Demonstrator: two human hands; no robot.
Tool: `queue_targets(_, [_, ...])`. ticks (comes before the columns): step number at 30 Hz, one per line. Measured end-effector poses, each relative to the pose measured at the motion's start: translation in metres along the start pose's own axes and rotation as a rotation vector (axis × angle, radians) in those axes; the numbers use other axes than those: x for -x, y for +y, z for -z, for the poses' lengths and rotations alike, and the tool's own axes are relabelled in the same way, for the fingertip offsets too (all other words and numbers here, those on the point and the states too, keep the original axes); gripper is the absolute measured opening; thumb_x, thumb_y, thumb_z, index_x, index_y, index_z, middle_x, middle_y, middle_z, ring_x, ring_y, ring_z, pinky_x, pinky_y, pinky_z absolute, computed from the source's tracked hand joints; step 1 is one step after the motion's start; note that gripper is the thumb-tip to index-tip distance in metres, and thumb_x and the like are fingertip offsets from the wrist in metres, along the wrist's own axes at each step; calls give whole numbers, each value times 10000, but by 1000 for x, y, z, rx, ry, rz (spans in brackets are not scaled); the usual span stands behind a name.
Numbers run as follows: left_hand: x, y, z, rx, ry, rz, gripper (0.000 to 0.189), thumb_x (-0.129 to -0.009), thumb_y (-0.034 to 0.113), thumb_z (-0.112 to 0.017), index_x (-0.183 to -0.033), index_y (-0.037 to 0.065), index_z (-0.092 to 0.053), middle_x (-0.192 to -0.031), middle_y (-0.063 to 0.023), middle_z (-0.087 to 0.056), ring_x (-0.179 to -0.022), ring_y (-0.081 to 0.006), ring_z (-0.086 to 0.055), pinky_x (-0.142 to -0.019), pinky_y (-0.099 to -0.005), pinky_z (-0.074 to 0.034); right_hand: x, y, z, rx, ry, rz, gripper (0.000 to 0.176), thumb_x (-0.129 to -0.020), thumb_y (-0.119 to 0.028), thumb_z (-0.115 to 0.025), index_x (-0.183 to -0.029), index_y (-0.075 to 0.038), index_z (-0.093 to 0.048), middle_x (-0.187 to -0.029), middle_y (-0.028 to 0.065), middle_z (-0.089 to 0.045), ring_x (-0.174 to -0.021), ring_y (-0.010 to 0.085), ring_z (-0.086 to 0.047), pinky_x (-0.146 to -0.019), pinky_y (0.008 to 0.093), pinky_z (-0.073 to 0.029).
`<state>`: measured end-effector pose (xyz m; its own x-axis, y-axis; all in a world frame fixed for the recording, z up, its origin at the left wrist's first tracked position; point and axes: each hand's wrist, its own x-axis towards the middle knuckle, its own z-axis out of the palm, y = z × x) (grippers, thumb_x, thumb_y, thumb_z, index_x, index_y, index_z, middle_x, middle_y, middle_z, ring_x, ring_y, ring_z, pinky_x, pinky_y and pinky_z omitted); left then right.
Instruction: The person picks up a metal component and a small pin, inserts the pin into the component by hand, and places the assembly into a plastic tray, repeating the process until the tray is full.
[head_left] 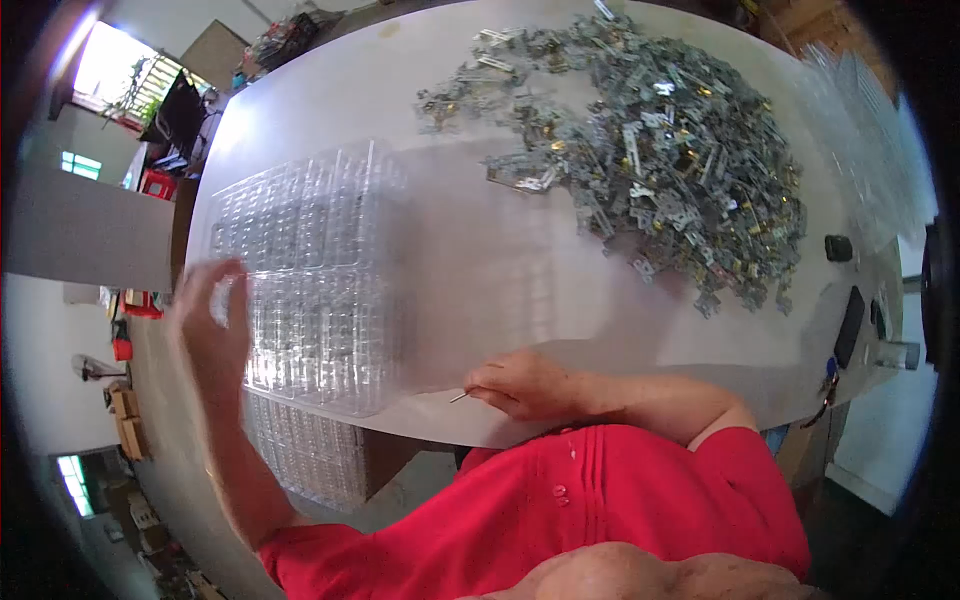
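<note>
My left hand [208, 315], blurred by motion, is at the left edge of a clear plastic tray [310, 270] with rows of small compartments. Its fingers are curved, but the blur hides whether they grip anything. Small grey parts appear to lie in the tray's rows. Close to the table's front edge, my right hand [520, 385] is closed around a thin metal rod [459, 397], whose tip sticks out to the left. Most of the rod is hidden by the fingers. Farther back on the right lies a large heap of small metal parts [680, 150], some with brass-coloured pieces.
The white table [470, 260] has a curved edge. Below its front left edge stand more stacked clear trays [310, 455] by a cardboard box [385, 460]. Clear plastic sheets or trays [870, 140] lie at the right, near a small black object [838, 248] and pliers [826, 395].
</note>
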<state>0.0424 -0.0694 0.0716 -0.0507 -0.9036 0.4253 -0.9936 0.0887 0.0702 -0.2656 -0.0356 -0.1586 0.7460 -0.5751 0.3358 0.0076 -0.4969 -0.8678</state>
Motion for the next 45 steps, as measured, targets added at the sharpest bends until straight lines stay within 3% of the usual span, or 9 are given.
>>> queue_targets(3, [59, 98, 0, 152, -91, -138, 293, -824, -30, -745, -1104, 51, -718, -1095, -126, -720, -1062, -288, -687, -922, -396, -545, 5, 1, -1, -24, -9, 40, 119, -975, -163, -619, -1027, -58, -639, -905, 136, -657, -829, 380, -651, -742, 474, -525])
queue_targets(6, [76, 162, -35, 478, -140, -208, 236, -790, -23, -763, -1016, 42, -739, -1004, -132, -716, -967, -303, -687, -854, -402, -542, 10, 3, -2, -5, -2, 117, 107, -969, -145, -608, -1023, -58, -637, -928, 139, -658, -884, 379, -648, -786, 476, -520])
queue_targets(10, [58, 189, -123, 569, -155, -202, 123, -858, 49, -741, -978, 24, -725, -946, -137, -706, -854, -281, -685, -775, -386, -541, 25, -3, 6, -72, -149, 101, 122, -950, -132, -593, -1038, -63, -643, -945, 150, -666, -955, 384, -640, -839, 486, -512])
queue_targets(16, [28, 220, -184, 817, -421, 103, 94, -923, 112, -685, -954, 26, -704, -902, -139, -687, -791, -306, -678, -735, -406, -535, 67, -5, 15, 8, -189, -42, 118, -936, -141, -599, -1035, -87, -632, -1001, 151, -665, -962, 389, -642, -814, 501, -515])
queue_targets(21, [24, 253, -205, 733, -326, -33, 115, -929, 147, -685, -920, 32, -691, -893, -135, -685, -794, -314, -683, -730, -405, -536, 73, -4, 15, -41, -117, 9, 111, -938, -151, -592, -1023, -90, -630, -989, 148, -665, -935, 390, -650, -792, 489, -525])
queue_targets(25, [13, 271, -222, 616, -335, -59, 207, -937, 241, -686, -922, 35, -667, -890, -153, -684, -802, -353, -681, -726, -447, -528, 68, 4, 14, -21, -61, 122, 146, -931, -177, -590, -1041, -93, -636, -976, 150, -664, -905, 393, -658, -782, 486, -532])
queue_targets(28, [4, 280, -232, 426, -314, -104, 282, -934, 311, -689, -960, 34, -642, -912, -173, -679, -833, -387, -675, -736, -484, -519, 68, 5, 10, -56, -40, 118, 129, -909, -167, -586, -916, -39, -603, -895, 189, -642, -889, 422, -644, -808, 519, -508])
queue_targets(31, [1, 281, -236, 394, -303, -135, 317, -928, 335, -698, -969, 32, -612, -932, -187, -673, -860, -408, -671, -748, -499, -517, 68, 3, 11, 20, -65, 101, 142, -910, -184, -576, -920, -45, -606, -872, 184, -646, -884, 421, -649, -800, 512, -512])
queue_targets(45, [5, 244, -247, 463, -293, -85, 330, -850, 158, -753, -1069, 36, -539, -1043, -180, -608, -933, -400, -632, -777, -486, -509, 66, -6, 19, 35, -118, 20, 117, -896, -161, -631, -902, -64, -567, -814, 162, -645, -810, 415, -655, -703, 540, -505])
